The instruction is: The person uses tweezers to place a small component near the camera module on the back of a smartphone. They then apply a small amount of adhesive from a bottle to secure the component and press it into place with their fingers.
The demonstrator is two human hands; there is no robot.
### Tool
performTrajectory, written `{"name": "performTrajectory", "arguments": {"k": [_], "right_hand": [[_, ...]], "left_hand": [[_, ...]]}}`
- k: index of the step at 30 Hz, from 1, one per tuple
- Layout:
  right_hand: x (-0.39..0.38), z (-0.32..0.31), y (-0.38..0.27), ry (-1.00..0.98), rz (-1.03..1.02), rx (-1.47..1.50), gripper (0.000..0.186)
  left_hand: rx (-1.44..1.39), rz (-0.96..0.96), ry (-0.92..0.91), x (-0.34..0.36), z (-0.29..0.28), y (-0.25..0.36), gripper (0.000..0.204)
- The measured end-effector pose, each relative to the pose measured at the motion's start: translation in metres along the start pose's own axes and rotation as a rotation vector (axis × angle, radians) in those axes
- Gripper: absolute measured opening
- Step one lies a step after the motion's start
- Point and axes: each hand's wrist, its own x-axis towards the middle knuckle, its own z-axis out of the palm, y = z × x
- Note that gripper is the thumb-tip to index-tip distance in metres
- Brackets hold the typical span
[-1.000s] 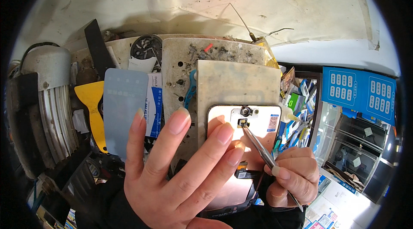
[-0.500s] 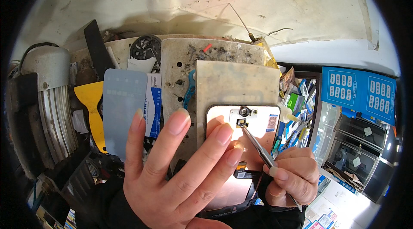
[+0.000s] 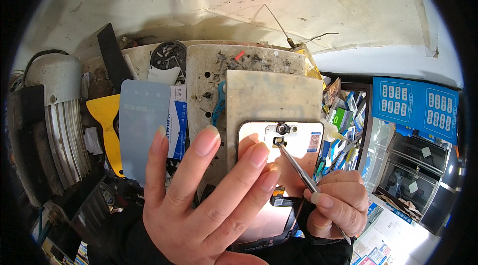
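Observation:
A pale pink phone (image 3: pixel 301 155) lies on a beige mat (image 3: pixel 271 91), with a black camera ring (image 3: pixel 283 129) near its top and a small square opening (image 3: pixel 279 141) below that. My left hand (image 3: pixel 204 200) is spread out, fingertips resting on or just over the phone's left side. My right hand (image 3: pixel 341 208) grips metal tweezers (image 3: pixel 302 173) on the right of the phone, their tips at the small opening; whether they hold a part is too small to tell. A short flex cable with an orange piece (image 3: pixel 278 195) shows lower on the phone, between my hands.
Left are a metal lamp-like device (image 3: pixel 55 78), yellow scraper (image 3: pixel 104 115), grey card (image 3: pixel 142 130) and black round dish (image 3: pixel 162 56). A blue plastic tool (image 3: pixel 217 106) lies beside the mat. Right are a yellow bottle (image 3: pixel 308 63), packets (image 3: pixel 343 125), a blue signboard (image 3: pixel 413 106) and a glass cabinet (image 3: pixel 408 170).

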Motion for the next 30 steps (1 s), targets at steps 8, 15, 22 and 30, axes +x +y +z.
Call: {"name": "performTrajectory", "arguments": {"k": [8, 15, 22, 30], "right_hand": [[-0.001, 0.000, 0.001, 0.005, -0.012, 0.001, 0.036], [-0.002, 0.001, 0.003, 0.020, -0.017, 0.017, 0.034], [-0.001, 0.000, 0.002, 0.027, -0.005, 0.022, 0.031], [-0.001, 0.001, 0.003, 0.034, 0.003, 0.051, 0.030]], "left_hand": [[-0.014, -0.008, 0.009, -0.018, 0.005, -0.003, 0.094], [-0.014, -0.009, -0.042, -0.024, 0.002, -0.004, 0.094], [0.037, 0.079, -0.002, -0.002, 0.001, -0.008, 0.094], [-0.037, -0.042, 0.018, -0.036, 0.008, 0.003, 0.094]]}}
